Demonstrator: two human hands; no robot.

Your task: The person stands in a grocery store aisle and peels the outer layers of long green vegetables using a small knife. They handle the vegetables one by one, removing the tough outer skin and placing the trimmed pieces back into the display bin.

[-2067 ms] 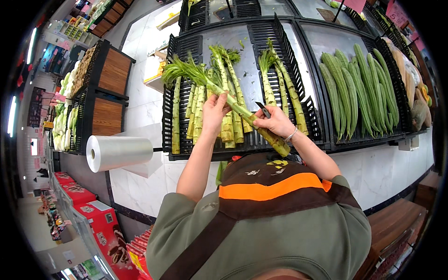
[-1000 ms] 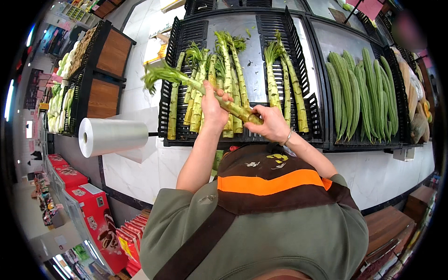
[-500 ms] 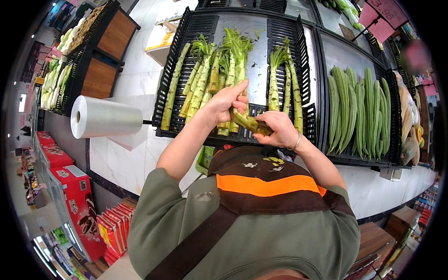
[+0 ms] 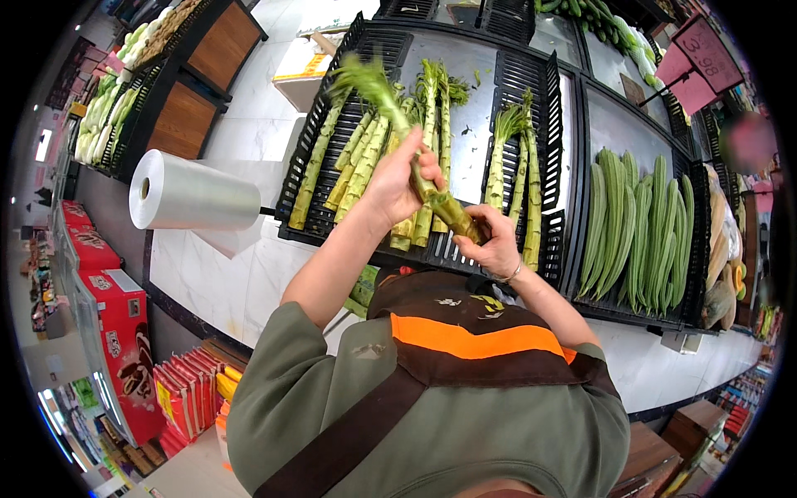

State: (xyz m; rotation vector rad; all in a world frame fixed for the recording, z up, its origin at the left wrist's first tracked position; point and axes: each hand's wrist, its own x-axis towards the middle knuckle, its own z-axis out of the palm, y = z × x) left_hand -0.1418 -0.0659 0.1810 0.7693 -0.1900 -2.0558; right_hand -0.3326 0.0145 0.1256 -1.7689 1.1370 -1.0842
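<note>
A celtuce stalk [image 4: 449, 210] slants across in front of me, its leafy top blurred by motion at the far left end. My left hand [image 4: 398, 178] is closed round the middle of the stalk. My right hand [image 4: 496, 242] grips its thick lower end, fingers wrapped over the cut tip. Between the hands the stalk shows a kink near the left hand; whether it is broken through I cannot tell. Beneath, several more celtuce stalks [image 4: 362, 176] lie in a black slatted crate [image 4: 290, 195], and a smaller group [image 4: 496, 170] lies to the right.
Ridged green gourds [image 4: 612, 224] fill the neighbouring tray on the right, with a pink price sign [image 4: 696, 66] behind. A roll of clear plastic bags [image 4: 195, 191] juts out at the left of the stand. Farther left are a wooden produce stand [image 4: 217, 46] and a red freezer [image 4: 124, 357].
The held stalk's leafy top has swung left and become blurred. Its lower part now tilts more in line with the upper part. Both hands keep their grip.
</note>
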